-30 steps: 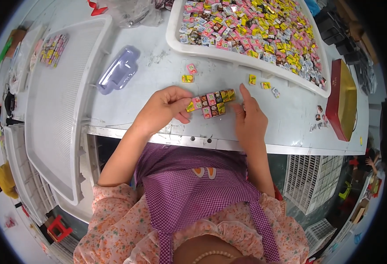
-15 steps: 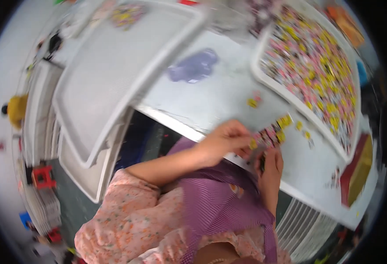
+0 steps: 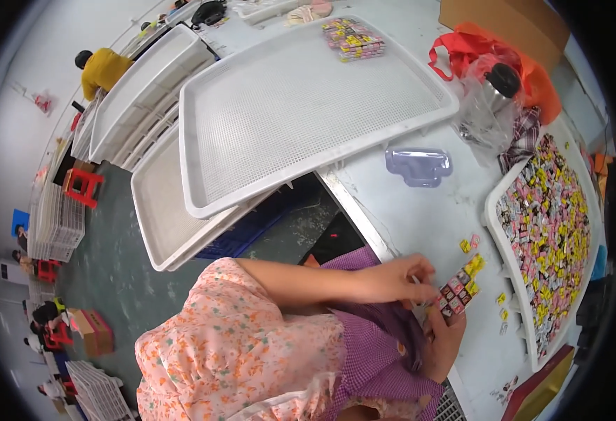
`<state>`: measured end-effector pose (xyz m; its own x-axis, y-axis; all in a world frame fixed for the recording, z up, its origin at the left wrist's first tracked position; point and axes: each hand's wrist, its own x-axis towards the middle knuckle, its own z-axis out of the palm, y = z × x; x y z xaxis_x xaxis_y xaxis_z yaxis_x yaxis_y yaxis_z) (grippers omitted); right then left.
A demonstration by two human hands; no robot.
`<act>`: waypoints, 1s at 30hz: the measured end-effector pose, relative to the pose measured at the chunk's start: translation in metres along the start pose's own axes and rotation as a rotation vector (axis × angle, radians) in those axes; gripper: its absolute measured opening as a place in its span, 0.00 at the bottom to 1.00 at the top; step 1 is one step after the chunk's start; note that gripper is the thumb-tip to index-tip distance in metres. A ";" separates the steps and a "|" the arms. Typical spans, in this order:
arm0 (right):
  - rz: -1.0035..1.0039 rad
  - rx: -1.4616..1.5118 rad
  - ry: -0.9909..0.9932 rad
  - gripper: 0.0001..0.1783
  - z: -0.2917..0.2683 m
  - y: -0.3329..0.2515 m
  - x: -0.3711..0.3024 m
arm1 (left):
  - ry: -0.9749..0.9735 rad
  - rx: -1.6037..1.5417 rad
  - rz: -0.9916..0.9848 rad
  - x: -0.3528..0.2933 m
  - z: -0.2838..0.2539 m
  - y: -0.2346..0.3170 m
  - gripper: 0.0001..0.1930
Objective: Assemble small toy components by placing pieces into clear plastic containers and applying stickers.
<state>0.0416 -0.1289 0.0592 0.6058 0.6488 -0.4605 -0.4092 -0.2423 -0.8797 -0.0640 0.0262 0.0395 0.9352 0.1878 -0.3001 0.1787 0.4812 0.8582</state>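
Observation:
A flat block of small wrapped pieces, like candies (image 3: 455, 295), lies in neat rows at the table's near edge. Its colours are yellow, pink and dark brown. My right hand (image 3: 444, 345) holds the block's near end, thumb and fingers round its edge. By the block's left side is my left hand (image 3: 399, 282), its fingers bent and apart; I see nothing between them, though the fingertips partly hide the block's corner. A few loose yellow and pink pieces (image 3: 465, 245) lie just beyond the block. On the right, a white tray (image 3: 493, 210) holds a great many such loose pieces.
A large white mesh tray (image 3: 252, 133) overhangs the table's left edge, with stacked blocks of pieces (image 3: 353, 39) at its far end. Beside it lies a clear plastic template (image 3: 418, 167). Farther back are a black-lidded bottle (image 3: 501, 83) and a red bag (image 3: 465, 45).
The head view has swung left and become sharp. My left fingers, earlier closed at the block's left end, are now looser and apart. My right hand still holds the block.

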 end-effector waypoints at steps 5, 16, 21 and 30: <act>0.095 -0.098 -0.280 0.14 -0.002 -0.003 0.007 | 0.037 -0.071 0.021 0.000 -0.033 0.023 0.24; 0.277 -0.187 -0.569 0.21 0.004 -0.009 0.024 | -0.332 0.288 -0.152 0.027 -0.072 0.063 0.14; 0.162 -0.163 -0.603 0.19 -0.005 -0.011 0.029 | -0.295 0.245 -0.160 0.019 -0.084 0.069 0.14; -0.217 -0.127 0.156 0.15 -0.045 0.024 0.047 | 0.508 -0.232 0.426 0.002 -0.169 0.147 0.10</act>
<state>0.0906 -0.1364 0.0114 0.7714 0.5790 -0.2640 -0.1760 -0.2045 -0.9629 -0.0878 0.2416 0.0949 0.6406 0.7502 -0.1635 -0.2940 0.4364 0.8503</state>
